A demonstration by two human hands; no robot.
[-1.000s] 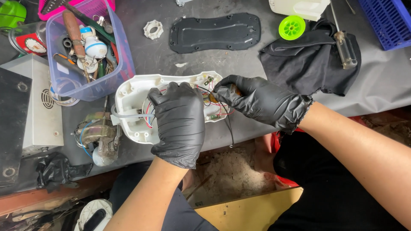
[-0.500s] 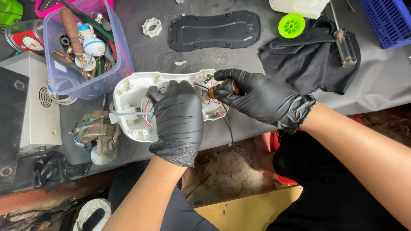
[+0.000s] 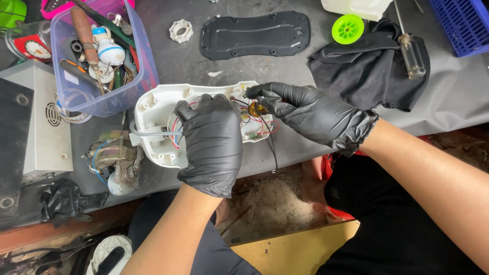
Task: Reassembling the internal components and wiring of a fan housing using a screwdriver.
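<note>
Frame centre: left hand [image 3: 211, 140] presses flat on the open white appliance housing [image 3: 153, 109]; right hand [image 3: 310, 112], grip pinched on an amber component [image 3: 256, 108], risks snapping thin wires [image 3: 269, 137] if pulled.

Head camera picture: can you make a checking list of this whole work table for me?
Surface: dark grey bench top, dusty.
Job's things: opened white plastic housing with coloured wires inside; small amber part.
Clutter: clear tub of tools, black cover plate, black cloth, green wheel, screwdriver, small motor.
Hands: left hand presses on the housing; right hand pinches the amber part; both in black gloves.
Cables: black wire hangs over the bench edge.
Surroundings: grey metal box, blue basket.
</note>
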